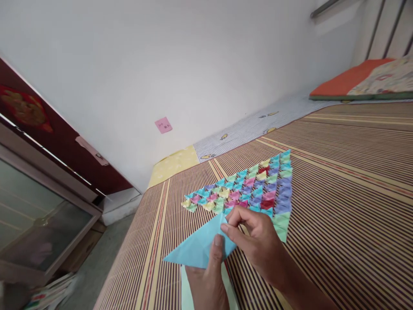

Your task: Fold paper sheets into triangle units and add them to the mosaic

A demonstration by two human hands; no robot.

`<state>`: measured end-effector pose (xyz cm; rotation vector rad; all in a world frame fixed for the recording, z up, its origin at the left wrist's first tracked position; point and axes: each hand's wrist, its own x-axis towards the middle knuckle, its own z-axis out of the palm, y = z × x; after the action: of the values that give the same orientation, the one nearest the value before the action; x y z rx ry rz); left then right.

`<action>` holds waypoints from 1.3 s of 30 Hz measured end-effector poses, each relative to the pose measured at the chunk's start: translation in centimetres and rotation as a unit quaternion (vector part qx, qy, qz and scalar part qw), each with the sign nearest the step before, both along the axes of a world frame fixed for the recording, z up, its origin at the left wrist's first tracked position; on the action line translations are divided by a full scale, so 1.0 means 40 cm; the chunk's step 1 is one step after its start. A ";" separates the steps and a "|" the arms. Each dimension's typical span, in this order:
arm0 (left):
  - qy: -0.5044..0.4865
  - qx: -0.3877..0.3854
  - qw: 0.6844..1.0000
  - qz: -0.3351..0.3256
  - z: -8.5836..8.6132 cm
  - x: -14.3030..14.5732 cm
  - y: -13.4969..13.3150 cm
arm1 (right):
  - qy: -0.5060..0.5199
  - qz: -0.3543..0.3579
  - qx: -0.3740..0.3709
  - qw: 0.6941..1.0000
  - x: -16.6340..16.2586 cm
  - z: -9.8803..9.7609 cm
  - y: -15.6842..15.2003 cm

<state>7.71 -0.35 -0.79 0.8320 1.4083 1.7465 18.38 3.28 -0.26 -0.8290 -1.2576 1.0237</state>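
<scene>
A sheet of light blue paper (195, 245), folded into a pointed shape, is held between both hands above the striped mat. My left hand (211, 275) supports it from below, its thumb pressed flat on the paper's face. At the upper right corner, my right hand (254, 237) pinches the paper's edge between thumb and fingers. Under my left hand lies pale green paper (189, 288), partly covered. Just beyond the hands, many small folded paper pieces (248, 189) in blue, green, pink, yellow, purple and red sit in neat rows on the mat.
The striped mat (338, 206) covers a bed against a white wall (193, 64). A pink note (164, 125) is stuck to the wall. Folded orange bedding (348, 79) lies at the far right. A dark red door (58, 129) stands left, beyond the bed's edge.
</scene>
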 end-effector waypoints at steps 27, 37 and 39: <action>-0.072 0.021 0.997 -0.035 -0.024 -0.010 0.012 | 0.071 0.018 -0.043 0.996 -0.004 -0.009 0.013; -0.100 0.015 0.991 -0.084 -0.013 -0.001 0.008 | 0.038 0.121 -0.049 0.991 0.018 -0.002 0.012; -0.120 0.012 0.989 -0.090 -0.016 -0.004 0.008 | 0.028 0.114 -0.044 0.992 0.021 0.000 0.009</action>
<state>7.54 -0.04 -1.41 0.7119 1.1202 1.6662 19.22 3.63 -0.25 -0.7302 -1.2862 1.2849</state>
